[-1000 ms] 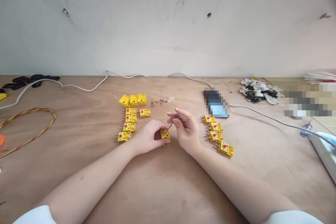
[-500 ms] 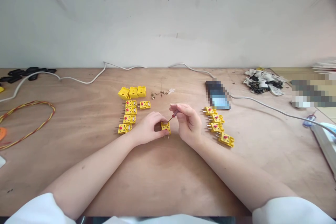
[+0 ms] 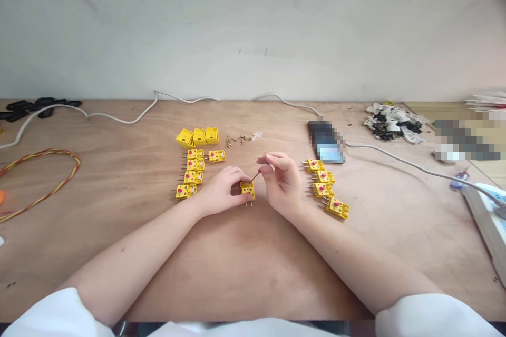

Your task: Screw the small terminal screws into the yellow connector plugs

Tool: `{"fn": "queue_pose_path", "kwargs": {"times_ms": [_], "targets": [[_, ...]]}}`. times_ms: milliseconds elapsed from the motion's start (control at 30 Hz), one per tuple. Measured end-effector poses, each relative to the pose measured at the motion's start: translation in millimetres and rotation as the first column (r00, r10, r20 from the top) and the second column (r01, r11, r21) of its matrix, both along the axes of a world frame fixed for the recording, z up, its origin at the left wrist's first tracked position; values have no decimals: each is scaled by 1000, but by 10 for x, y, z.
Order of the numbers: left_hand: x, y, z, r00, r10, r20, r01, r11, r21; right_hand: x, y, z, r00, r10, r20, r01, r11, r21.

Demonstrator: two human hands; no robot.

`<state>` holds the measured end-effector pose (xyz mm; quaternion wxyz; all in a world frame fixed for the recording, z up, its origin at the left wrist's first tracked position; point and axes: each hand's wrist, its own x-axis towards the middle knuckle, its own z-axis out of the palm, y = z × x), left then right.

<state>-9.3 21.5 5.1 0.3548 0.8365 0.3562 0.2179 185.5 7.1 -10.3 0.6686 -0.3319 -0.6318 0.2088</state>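
Observation:
My left hand grips a yellow two-pin plug against the table, its pins toward me. In my right hand is a small screwdriver with a red handle, held between thumb and fingers. Its tip meets the far end of the plug; the exact contact point is too small to make out. Left of my left hand, several similar open plugs stand in a column, with one more plug beside them. Another column of open plugs lies right of my right hand.
Yellow covers, small brass screws and white clear pieces lie farther back. A phone, a white cable, a black-and-white parts pile and a power strip are right. A yellow-red wire coil lies left.
The view has shifted slightly. My right fingers have changed position a little around the screwdriver handle, while my left hand keeps the plug in place.

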Motion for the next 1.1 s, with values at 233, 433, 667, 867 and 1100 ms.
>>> {"fn": "queue_pose_path", "kwargs": {"times_ms": [233, 433, 667, 867, 1100], "targets": [[-1, 1, -31, 1000, 8, 10, -8, 1000, 3, 11, 6, 113, 995, 75, 64, -63, 983, -172], [5, -4, -6, 1000, 13, 10, -13, 1000, 7, 0, -27, 173, 959, -153, 237, 143, 988, 56], [3, 12, -15, 1000, -3, 13, 3, 1000, 31, 119, -68, 158, 918, 139, 372, -150, 989, 2], [-16, 13, -56, 999, 28, -17, -28, 1000, 0, 112, 27, 130, 909, 289, 299, -271, 957, -100], [-13, 5, -22, 1000, 6, -4, -5, 1000, 18, 117, 31, 134, 946, 290, 145, -274, 954, -122]]}}
